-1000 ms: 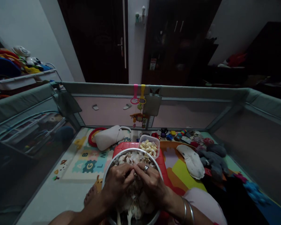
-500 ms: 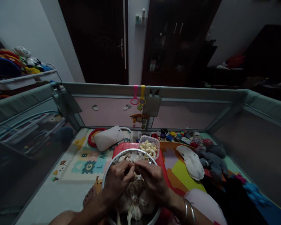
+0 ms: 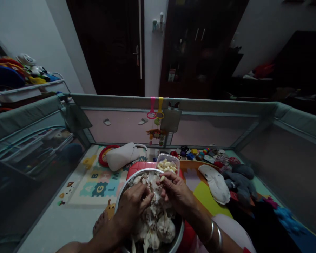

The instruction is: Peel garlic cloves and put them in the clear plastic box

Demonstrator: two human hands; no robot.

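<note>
Over a metal bowl (image 3: 118, 196), my right hand (image 3: 179, 192) pinches a pale peeled garlic clove (image 3: 162, 178) between thumb and fingertips. My left hand (image 3: 135, 198) is beside it on the left, fingers curled and thumb pressed in; whatever they hold is hidden. Whole garlic bulbs (image 3: 165, 227) and papery skins (image 3: 155, 188) fill the bowl below both hands. Just beyond the bowl's far rim, a clear plastic container (image 3: 178, 162) holds several peeled cloves (image 3: 167, 165). Both vessels rest on a red stool (image 3: 139, 164).
A grey padded playpen rail (image 3: 116, 100) encloses the area. A white bag-like item (image 3: 121, 156) lies on the letter-patterned mat (image 3: 79, 202). To the right are a white cushion (image 3: 215, 183), a grey stuffed toy (image 3: 238, 181) and small toys. A bare foot (image 3: 100, 222) is left of the bowl.
My hands have moved apart. The right one has shifted slightly right and up, and the peeled clove now shows in its fingertips. The left hand stays over the bowl.
</note>
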